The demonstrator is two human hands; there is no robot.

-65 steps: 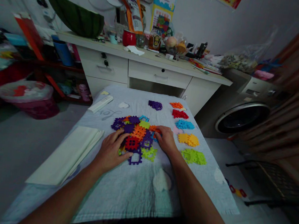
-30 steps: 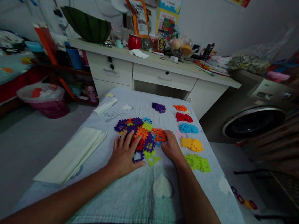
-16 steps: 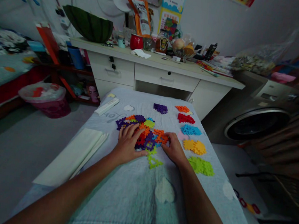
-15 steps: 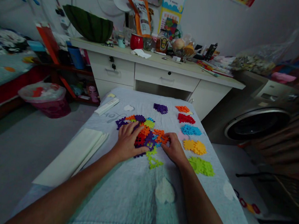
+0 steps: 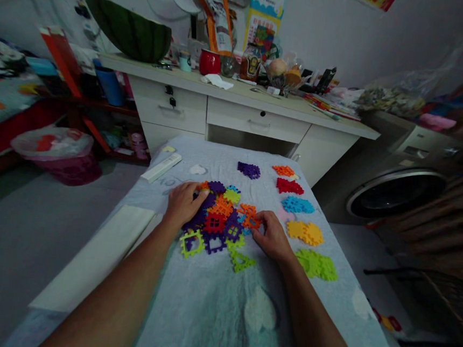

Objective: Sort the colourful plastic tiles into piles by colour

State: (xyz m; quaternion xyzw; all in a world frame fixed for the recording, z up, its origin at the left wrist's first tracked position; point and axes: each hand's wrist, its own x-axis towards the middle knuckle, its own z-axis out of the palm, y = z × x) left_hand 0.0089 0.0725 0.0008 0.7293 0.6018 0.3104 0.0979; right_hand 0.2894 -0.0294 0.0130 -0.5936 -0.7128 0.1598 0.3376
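Note:
A mixed pile of coloured plastic waffle tiles (image 5: 222, 216) lies in the middle of a cloth-covered table (image 5: 203, 311). My left hand (image 5: 182, 204) rests on the pile's left edge, fingers curled over purple tiles. My right hand (image 5: 271, 235) sits at the pile's right edge, fingertips touching an orange tile (image 5: 249, 216). A green square tile (image 5: 191, 243) and a green triangle tile (image 5: 242, 261) lie loose at the near side. Sorted groups sit to the right: purple (image 5: 249, 169), orange (image 5: 283, 170), red (image 5: 289, 186), blue (image 5: 297, 205), yellow (image 5: 304, 232), green (image 5: 316, 264).
A folded white sheet (image 5: 98, 253) lies along the table's left edge and a white remote-like bar (image 5: 161, 167) at the far left. Behind stand a cluttered white desk (image 5: 237, 109), a washing machine (image 5: 396, 182) at right, and a red bin (image 5: 55, 152) at left.
My left hand slid from the pile's near side to its far left edge, uncovering a green square and purple tiles. My right hand stayed at the right edge.

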